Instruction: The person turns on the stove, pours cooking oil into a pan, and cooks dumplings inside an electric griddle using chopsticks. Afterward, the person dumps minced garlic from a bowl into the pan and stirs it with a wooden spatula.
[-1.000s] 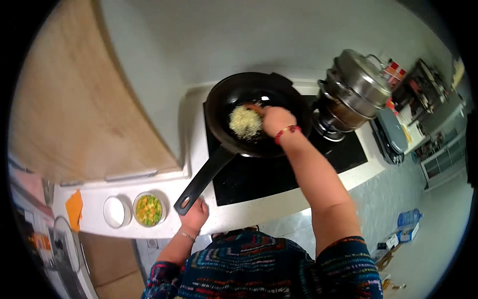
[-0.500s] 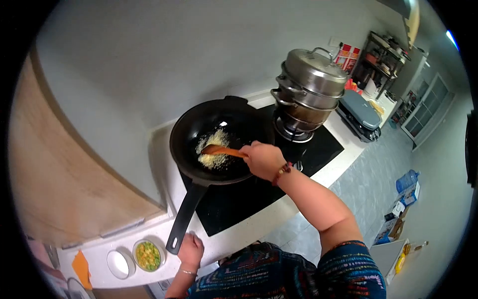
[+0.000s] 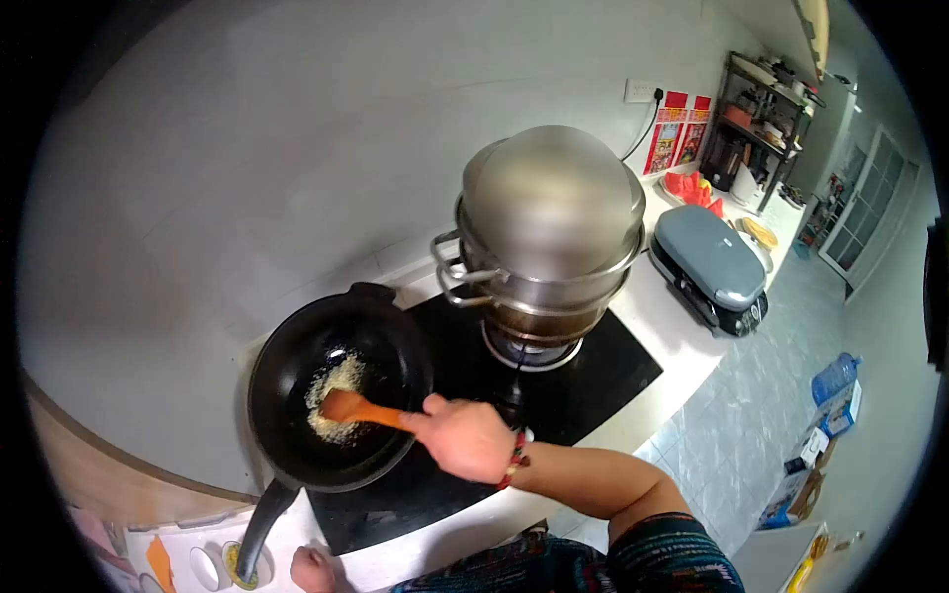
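My right hand (image 3: 467, 441) grips the handle of a wooden spatula (image 3: 362, 408). The blade rests among pale minced bits, which look like chopped garlic (image 3: 339, 391), in a black wok (image 3: 282, 450). Oil glistens at the wok's bottom. The wok's long handle (image 3: 265, 527) points toward the lower left. My left hand (image 3: 313, 570) is a closed fist near the counter's front edge, right of the wok handle and apart from it; nothing shows in it. A glass bowl of chopped yellow-green food (image 3: 233, 563) is partly hidden behind the wok handle.
A stacked metal steamer (image 3: 554, 217) stands on the other burner, its top blurred. Beyond it are a grey electric griddle (image 3: 710, 255) and watermelon slices (image 3: 690, 188). At lower left are a white bowl (image 3: 207, 570) and an orange cloth-like piece (image 3: 160, 563).
The view has shifted, so the wok sits lower left and the steamer looks larger, its lid now blurred. My right hand still holds the spatula in the garlic; my left stays a fist.
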Available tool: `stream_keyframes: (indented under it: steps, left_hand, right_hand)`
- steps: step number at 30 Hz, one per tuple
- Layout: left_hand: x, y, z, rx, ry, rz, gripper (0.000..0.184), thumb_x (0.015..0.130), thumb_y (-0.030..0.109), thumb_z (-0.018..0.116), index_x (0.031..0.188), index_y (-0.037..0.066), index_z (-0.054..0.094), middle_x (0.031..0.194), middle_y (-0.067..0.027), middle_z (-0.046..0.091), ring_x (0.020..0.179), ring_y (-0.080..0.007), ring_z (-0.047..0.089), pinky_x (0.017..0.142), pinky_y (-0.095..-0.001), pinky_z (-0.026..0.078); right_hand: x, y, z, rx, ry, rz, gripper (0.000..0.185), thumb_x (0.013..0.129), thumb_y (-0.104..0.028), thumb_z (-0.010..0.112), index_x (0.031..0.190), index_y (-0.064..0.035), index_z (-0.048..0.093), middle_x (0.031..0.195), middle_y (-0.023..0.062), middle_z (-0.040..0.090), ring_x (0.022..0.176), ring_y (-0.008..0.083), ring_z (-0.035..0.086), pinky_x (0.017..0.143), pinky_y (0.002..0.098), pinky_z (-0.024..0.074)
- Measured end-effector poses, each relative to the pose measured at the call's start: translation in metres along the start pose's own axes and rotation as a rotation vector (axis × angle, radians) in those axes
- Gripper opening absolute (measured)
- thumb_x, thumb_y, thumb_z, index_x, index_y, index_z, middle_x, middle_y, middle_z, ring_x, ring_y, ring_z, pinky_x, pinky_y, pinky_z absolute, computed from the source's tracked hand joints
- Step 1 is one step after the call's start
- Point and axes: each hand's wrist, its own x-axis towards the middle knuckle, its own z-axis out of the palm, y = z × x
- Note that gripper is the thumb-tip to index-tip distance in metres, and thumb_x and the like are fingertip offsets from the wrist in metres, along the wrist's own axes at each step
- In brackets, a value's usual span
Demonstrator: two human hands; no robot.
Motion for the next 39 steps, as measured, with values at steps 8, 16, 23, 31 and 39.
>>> stream_keyframes:
  steps: [8, 16, 23, 31, 39]
  left_hand:
    - [-0.036, 0.058, 0.014, -0.022, -0.175, -0.124, 0.028, 0.079, 0.026, 0.045, 0.085, 0.000, 0.054, 0.076, -0.0227, 0.057, 0.069, -0.0406, 0.053, 0.062, -0.0437, 0.043]
    - [-0.043, 0.014, 0.044, -0.898, -0.247, -0.492, 0.027, 0.083, 0.032, 0.047, 0.091, 0.008, 0.055, 0.085, -0.0149, 0.060, 0.073, -0.0274, 0.056, 0.066, -0.0382, 0.045]
    - [-0.035, 0.067, 0.013, -0.045, -0.104, -0.169, 0.022, 0.073, 0.017, 0.047, 0.088, 0.002, 0.054, 0.078, -0.0228, 0.056, 0.076, -0.0423, 0.053, 0.066, -0.0476, 0.042]
    - [-0.033, 0.082, -0.007, -0.007, -0.166, -0.133, 0.014, 0.077, 0.017, 0.047, 0.080, 0.004, 0.050, 0.072, -0.0186, 0.056, 0.068, -0.0387, 0.054, 0.061, -0.0466, 0.043]
    - [-0.026, 0.052, -0.013, -0.329, -0.142, 0.087, 0.010, 0.076, 0.014, 0.050, 0.073, 0.004, 0.053, 0.070, -0.0170, 0.056, 0.067, -0.0360, 0.055, 0.059, -0.0421, 0.044]
  right_hand:
    - [0.009, 0.043, -0.004, 0.244, -0.070, -0.157, 0.027, 0.078, -0.010, 0.048, 0.104, -0.0090, 0.056, 0.077, 0.0118, 0.050, 0.068, 0.0258, 0.057, 0.054, 0.0344, 0.0469]
    - [0.013, 0.064, -0.009, 0.285, -0.087, -0.188, 0.028, 0.077, -0.009, 0.049, 0.105, -0.0069, 0.055, 0.078, 0.0125, 0.050, 0.066, 0.0260, 0.057, 0.053, 0.0346, 0.0473]
    - [0.008, 0.059, -0.006, 0.243, -0.037, -0.174, 0.029, 0.078, -0.011, 0.049, 0.106, -0.0105, 0.056, 0.078, 0.0107, 0.049, 0.063, 0.0252, 0.056, 0.050, 0.0329, 0.0461]
    - [0.012, 0.039, -0.012, 0.012, 0.011, -0.108, 0.018, 0.074, -0.015, 0.057, 0.092, -0.0150, 0.059, 0.069, 0.0077, 0.049, 0.058, 0.0255, 0.055, 0.047, 0.0365, 0.0439]
    - [0.024, -0.016, -0.007, -0.144, -0.078, -0.026, 0.011, 0.076, -0.015, 0.054, 0.085, -0.0117, 0.060, 0.075, 0.0095, 0.054, 0.065, 0.0271, 0.058, 0.055, 0.0370, 0.0466]
